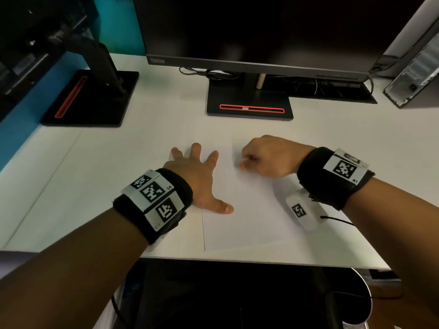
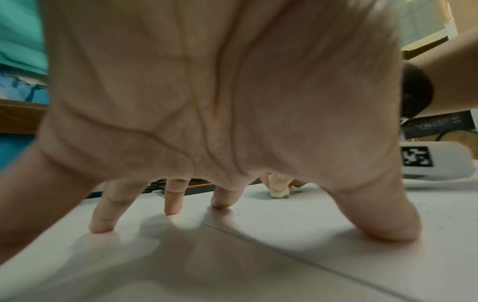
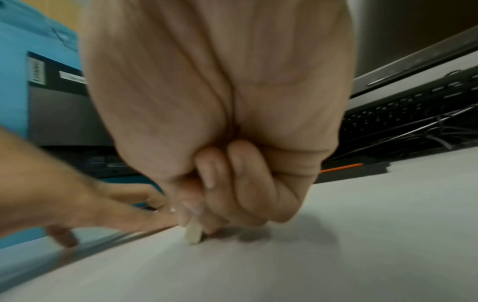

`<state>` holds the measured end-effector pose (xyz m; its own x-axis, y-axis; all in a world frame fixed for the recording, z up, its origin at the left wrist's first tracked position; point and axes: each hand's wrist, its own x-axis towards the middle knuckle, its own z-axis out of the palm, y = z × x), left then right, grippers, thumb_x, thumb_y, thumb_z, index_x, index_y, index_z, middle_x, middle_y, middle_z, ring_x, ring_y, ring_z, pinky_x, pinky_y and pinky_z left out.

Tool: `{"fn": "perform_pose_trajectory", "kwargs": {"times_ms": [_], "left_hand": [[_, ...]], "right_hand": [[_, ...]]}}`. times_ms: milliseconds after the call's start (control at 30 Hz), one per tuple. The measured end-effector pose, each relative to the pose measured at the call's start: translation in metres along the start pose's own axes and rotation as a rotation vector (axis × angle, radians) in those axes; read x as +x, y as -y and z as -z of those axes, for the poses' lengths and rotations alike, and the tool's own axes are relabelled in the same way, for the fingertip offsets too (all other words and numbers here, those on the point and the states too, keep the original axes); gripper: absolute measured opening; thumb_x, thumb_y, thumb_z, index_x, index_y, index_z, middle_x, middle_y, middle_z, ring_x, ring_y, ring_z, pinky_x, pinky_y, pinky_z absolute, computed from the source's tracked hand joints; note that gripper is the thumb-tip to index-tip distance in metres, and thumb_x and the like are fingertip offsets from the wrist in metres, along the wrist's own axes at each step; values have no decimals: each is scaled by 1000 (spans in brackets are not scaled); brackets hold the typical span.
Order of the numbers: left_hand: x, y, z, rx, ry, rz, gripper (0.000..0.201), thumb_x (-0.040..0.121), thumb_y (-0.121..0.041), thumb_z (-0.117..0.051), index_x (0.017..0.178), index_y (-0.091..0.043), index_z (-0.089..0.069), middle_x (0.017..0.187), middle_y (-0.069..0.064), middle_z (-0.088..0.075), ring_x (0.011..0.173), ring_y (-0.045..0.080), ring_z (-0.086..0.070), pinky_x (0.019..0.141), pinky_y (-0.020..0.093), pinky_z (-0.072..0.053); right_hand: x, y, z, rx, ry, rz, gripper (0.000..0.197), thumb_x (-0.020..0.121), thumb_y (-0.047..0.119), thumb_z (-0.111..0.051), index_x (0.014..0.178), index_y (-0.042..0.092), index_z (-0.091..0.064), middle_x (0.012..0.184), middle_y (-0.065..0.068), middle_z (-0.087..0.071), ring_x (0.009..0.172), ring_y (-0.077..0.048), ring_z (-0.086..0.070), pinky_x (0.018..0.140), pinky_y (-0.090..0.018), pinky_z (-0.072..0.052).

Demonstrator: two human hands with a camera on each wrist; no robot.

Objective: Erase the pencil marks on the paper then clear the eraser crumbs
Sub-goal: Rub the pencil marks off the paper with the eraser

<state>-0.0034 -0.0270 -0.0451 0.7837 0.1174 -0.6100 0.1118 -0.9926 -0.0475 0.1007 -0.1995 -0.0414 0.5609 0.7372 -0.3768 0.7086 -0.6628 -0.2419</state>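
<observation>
A white sheet of paper (image 1: pixel 249 217) lies on the white desk in front of me. My left hand (image 1: pixel 197 176) rests on the paper's left part, fingers spread and straight, fingertips (image 2: pixel 102 226) and thumb pressing down. My right hand (image 1: pixel 263 160) is curled over the paper's upper middle and pinches a small white eraser (image 3: pixel 193 234), whose tip touches the sheet; the eraser (image 2: pixel 279 193) also shows past my left palm. Tiny dark specks (image 1: pixel 247 205) dot the paper near my left thumb. No pencil marks are plainly visible.
A monitor on a black stand with a red slot (image 1: pixel 249 108) is behind the paper. A second stand (image 1: pixel 90 98) sits at the back left, a keyboard (image 3: pixel 403 114) with cables under the monitor, a computer case (image 1: pixel 413 74) at the back right. The desk's front edge (image 1: pixel 237 258) is close.
</observation>
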Motion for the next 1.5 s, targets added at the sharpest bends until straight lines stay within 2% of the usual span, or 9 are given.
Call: {"fn": "perform_pose_trajectory", "kwargs": {"times_ms": [100,267,400,600,700,867,1000,1167,1500], "left_hand": [[1,0,0,-7,8,-1,137,63,-91,-62,158,-36,18,165,2,17,151,48,8,112,58,-39],[0,1,0,-2,7,-7,138,62,-92,-62,158,-35,18,165,3,15,150,49,8,111,58,-39],[1,1,0,-2,6,-8,138,62,-92,-62,158,-35,18,165,3,16,150,49,9,111,58,-39],[0,1,-1,-10,-2,-12,138,61,-92,-62,158,-35,17,164,3,13,150,49,7,109,57,-41],[0,0,-1,-1,-2,-9,137,62,-92,-62,158,-35,17,164,3,14,150,49,8,109,57,-41],[0,1,0,5,0,-2,138,62,-93,-61,158,-35,18,166,2,17,151,48,8,110,58,-40],[1,2,-2,11,-10,-6,138,60,-94,-61,158,-36,17,166,1,16,151,48,6,109,57,-41],[0,2,-1,4,-7,9,140,60,-94,-60,158,-32,18,167,1,17,151,47,7,111,59,-39],[3,3,-5,12,-50,10,147,55,-98,-58,159,-26,15,167,0,14,152,46,2,110,59,-40]], "right_hand": [[-4,3,-6,39,36,39,39,101,42,-50,69,19,-53,70,4,-54,67,-14,-50,63,-30,-37],[3,-9,7,-2,-38,-48,41,102,42,-49,80,10,-61,84,-7,-63,76,-22,-54,62,-28,-37],[9,1,-3,29,-29,15,42,102,41,-50,74,10,-55,76,-4,-56,68,-18,-48,60,-30,-36],[27,-1,7,7,-119,-86,42,104,38,-47,68,17,-52,74,-2,-53,72,-20,-50,57,-25,-31],[35,12,0,7,-80,-28,44,104,39,-47,69,14,-52,76,-6,-55,69,-19,-48,57,-26,-32],[38,6,13,10,-111,-114,47,104,37,-47,63,15,-49,68,-2,-49,68,-19,-47,55,-26,-29],[37,19,1,29,-45,-17,45,104,40,-46,66,16,-52,70,-2,-53,64,-17,-46,58,-27,-32],[42,11,11,-3,-130,-93,45,104,36,-46,64,15,-49,69,-2,-49,69,-20,-48,56,-25,-30],[41,4,11,-14,-116,-104,44,103,39,-47,66,16,-50,75,-4,-52,70,-20,-48,58,-29,-31]]}}
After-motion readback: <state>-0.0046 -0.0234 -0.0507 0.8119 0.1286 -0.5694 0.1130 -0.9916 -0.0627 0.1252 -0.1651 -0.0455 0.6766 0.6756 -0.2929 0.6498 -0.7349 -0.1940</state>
